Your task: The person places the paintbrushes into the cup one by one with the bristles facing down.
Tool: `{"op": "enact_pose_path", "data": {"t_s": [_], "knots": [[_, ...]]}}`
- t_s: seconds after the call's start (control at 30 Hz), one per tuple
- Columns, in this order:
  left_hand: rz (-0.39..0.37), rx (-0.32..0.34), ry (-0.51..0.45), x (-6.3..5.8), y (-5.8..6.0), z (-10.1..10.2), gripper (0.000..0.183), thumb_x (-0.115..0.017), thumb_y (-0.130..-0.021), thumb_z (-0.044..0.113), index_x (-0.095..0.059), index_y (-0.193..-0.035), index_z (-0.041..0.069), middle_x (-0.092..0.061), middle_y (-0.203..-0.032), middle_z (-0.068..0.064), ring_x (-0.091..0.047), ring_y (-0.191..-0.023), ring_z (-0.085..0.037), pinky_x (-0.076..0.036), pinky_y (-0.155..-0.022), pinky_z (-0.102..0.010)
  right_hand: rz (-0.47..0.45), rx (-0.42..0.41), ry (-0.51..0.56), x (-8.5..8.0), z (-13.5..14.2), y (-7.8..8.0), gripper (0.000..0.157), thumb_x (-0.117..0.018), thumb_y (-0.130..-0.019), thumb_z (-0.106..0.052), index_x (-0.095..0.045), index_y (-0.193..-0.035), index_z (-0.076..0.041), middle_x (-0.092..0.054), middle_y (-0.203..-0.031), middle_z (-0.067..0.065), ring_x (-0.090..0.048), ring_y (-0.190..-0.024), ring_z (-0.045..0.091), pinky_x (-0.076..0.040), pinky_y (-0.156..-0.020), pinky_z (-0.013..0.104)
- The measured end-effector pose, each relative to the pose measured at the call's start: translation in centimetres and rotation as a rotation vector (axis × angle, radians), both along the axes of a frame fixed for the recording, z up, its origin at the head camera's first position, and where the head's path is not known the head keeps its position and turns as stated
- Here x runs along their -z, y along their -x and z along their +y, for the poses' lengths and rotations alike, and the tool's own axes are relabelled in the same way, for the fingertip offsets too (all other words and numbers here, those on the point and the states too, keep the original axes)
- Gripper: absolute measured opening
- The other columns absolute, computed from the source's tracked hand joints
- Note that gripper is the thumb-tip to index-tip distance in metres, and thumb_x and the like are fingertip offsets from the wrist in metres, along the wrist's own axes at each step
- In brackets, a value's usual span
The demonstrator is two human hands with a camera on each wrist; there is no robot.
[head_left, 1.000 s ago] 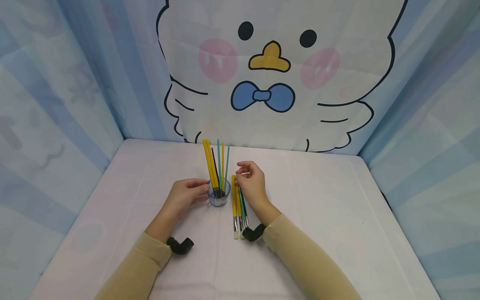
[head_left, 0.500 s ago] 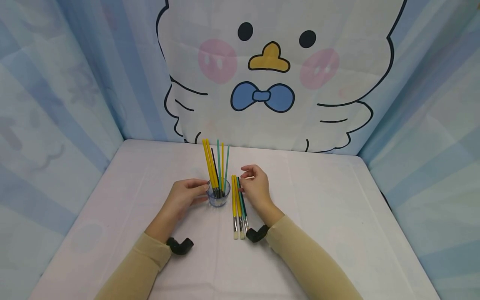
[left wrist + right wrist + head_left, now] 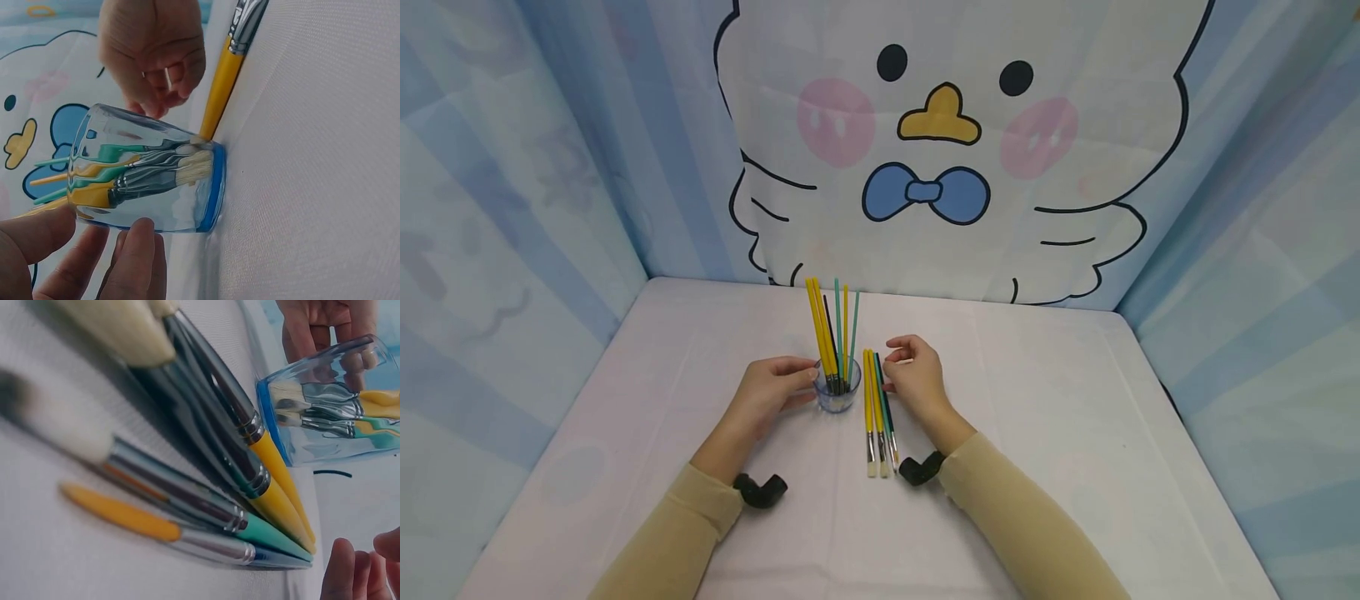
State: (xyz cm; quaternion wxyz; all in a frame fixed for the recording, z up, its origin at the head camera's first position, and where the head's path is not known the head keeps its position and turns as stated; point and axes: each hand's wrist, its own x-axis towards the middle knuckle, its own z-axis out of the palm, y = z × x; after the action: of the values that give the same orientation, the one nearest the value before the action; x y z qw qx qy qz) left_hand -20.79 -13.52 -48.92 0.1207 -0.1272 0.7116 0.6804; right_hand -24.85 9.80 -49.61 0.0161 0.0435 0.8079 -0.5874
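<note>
A small clear glass with a blue base [image 3: 837, 405] stands upright on the table, with several yellow, teal and dark paintbrushes [image 3: 817, 323] in it, bristles down. My left hand [image 3: 773, 385] holds the glass from its left side; the left wrist view shows the thumb near the rim and fingers along the wall. Right of the glass lie two yellow paintbrushes [image 3: 869, 400], a teal one and a dark-handled one with orange bristles [image 3: 119, 512], side by side, bristles toward me. My right hand [image 3: 917, 377] is beside their handle ends, fingers loosely bent, with nothing between them.
A pale cloth covers the table [image 3: 1037, 400]. Behind it hangs a curtain [image 3: 940, 250] printed with a cartoon bird, and striped blue curtains [image 3: 512, 208] close in the sides. Each wrist wears a black mount [image 3: 762, 492].
My right hand has drawn right and slightly nearer, from over the lying paintbrushes' handle ends to beside them. The left hand and the glass have stayed put.
</note>
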Motion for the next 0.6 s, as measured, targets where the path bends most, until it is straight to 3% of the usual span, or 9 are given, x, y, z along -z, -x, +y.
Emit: {"op": "enact_pose_path", "data": {"t_s": [0.37, 0.6], "knots": [[0.003, 0.005, -0.025, -0.06, 0.09, -0.03, 0.037, -0.071, -0.096, 0.016, -0.068, -0.13, 0.002, -0.063, -0.136, -0.015, -0.066, -0.117, -0.025, -0.065, -0.09, -0.032, -0.108, -0.054, -0.069, 0.1, 0.66, -0.09, 0.034, -0.068, -0.09, -0.004, -0.064, -0.123, -0.007, -0.059, -0.097, 0.008, -0.059, -0.073, 0.019, -0.066, -0.062, 0.036], [-0.002, -0.002, -0.022, -0.07, 0.03, 0.0, 0.036, -0.072, -0.096, 0.016, -0.069, -0.129, 0.003, -0.064, -0.135, -0.014, -0.066, -0.116, -0.025, -0.065, -0.089, -0.032, -0.166, -0.095, -0.134, -0.16, 0.88, -0.21, 0.033, -0.073, -0.089, -0.005, -0.064, -0.121, -0.009, -0.061, -0.095, 0.009, -0.063, -0.07, 0.021, -0.065, -0.058, 0.032]]}}
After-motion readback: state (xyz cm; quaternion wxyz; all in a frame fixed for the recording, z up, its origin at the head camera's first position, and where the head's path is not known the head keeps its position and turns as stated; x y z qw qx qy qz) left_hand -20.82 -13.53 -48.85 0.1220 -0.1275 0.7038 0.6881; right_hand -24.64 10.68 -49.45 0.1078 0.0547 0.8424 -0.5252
